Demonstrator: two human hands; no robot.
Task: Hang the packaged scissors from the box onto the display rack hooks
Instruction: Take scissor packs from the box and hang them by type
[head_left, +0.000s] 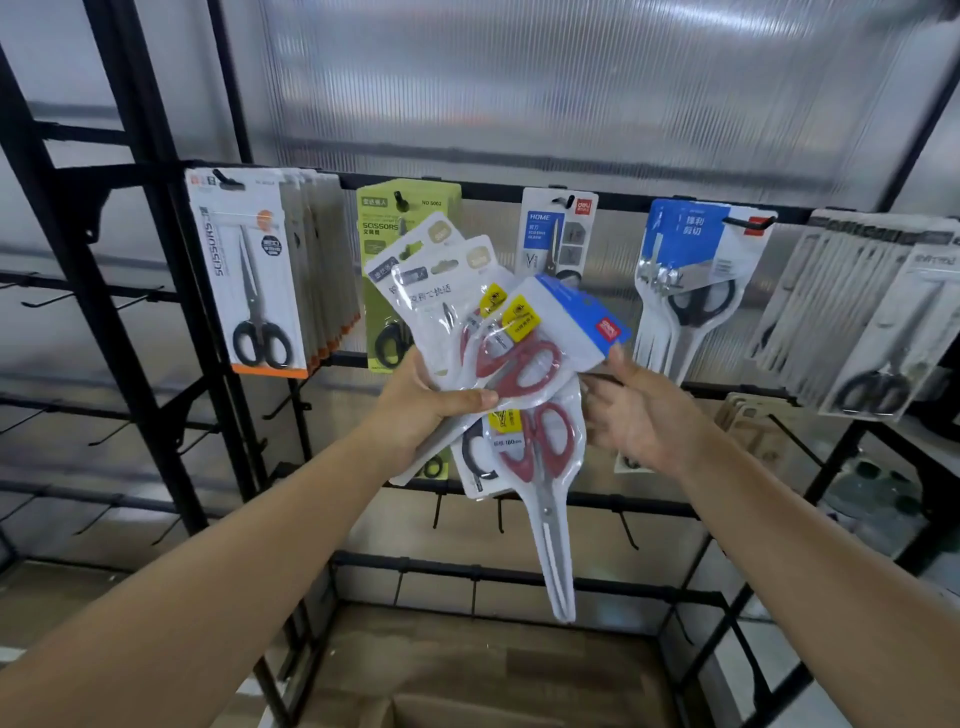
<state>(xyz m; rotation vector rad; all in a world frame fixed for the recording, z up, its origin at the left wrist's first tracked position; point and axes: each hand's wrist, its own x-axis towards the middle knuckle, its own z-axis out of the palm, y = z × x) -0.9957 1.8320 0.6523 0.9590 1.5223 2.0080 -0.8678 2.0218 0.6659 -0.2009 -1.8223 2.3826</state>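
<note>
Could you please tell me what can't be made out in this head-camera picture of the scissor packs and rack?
- How many packs the left hand grips: the fanned bundle of packs overlaps itself.
- Right hand fingertips: behind the blue-topped pack.
- Cardboard box: cut by the bottom edge.
- Right-end hanging packs: blurred, print unreadable.

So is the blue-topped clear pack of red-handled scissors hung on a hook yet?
Not hung. The blue-topped pack lies tilted in the fanned bundle gripped by the left hand; the right hand touches its edge.
</note>
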